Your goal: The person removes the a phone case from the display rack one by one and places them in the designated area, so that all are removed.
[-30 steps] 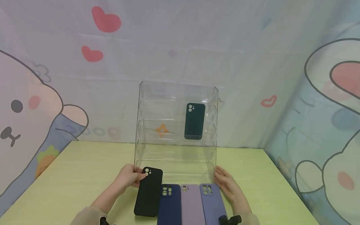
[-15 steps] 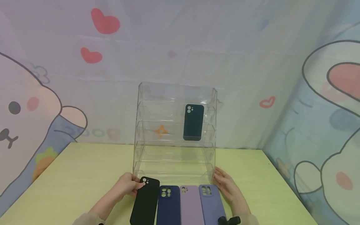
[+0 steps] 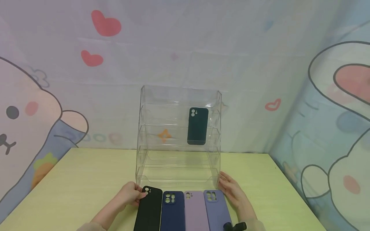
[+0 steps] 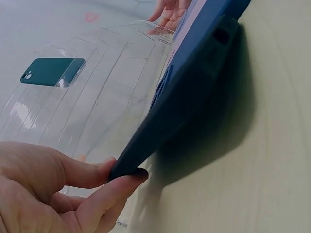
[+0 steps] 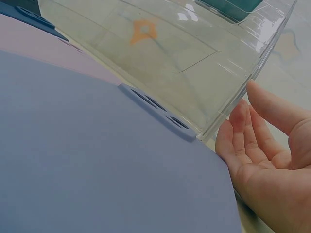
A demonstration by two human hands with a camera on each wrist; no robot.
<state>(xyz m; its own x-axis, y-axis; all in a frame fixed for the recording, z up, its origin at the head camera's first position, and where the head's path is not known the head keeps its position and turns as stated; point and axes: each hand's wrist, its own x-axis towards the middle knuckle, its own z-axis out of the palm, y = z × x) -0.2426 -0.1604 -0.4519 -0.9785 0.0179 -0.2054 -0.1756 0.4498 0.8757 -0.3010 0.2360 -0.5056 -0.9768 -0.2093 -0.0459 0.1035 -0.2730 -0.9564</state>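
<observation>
My left hand (image 3: pixel 130 195) pinches the upper left corner of a black phone case (image 3: pixel 148 210) between thumb and fingers. In the left wrist view that black case (image 4: pixel 180 102) is tilted, its near edge raised over the table with a shadow beneath. To its right lie a navy phone case (image 3: pixel 173 211), a pink one (image 3: pixel 197 210) and a lavender one (image 3: pixel 217 208), side by side. My right hand (image 3: pixel 233 191), fingers relaxed, rests at the lower right side of a clear tiered rack (image 3: pixel 179 173), beside the lavender case. A dark green phone case (image 3: pixel 198 126) stands in the rack.
The pale yellow table (image 3: pixel 95 173) carries the rack and the row of cases. Behind it hangs a cartoon-printed cloth (image 3: pixel 245 70), which also closes off the right side. A small black device (image 3: pixel 234 226) sits at my right wrist.
My left hand has brought the black case down and toward me, into line at the left of the navy case. The right hand stays at the rack's side.
</observation>
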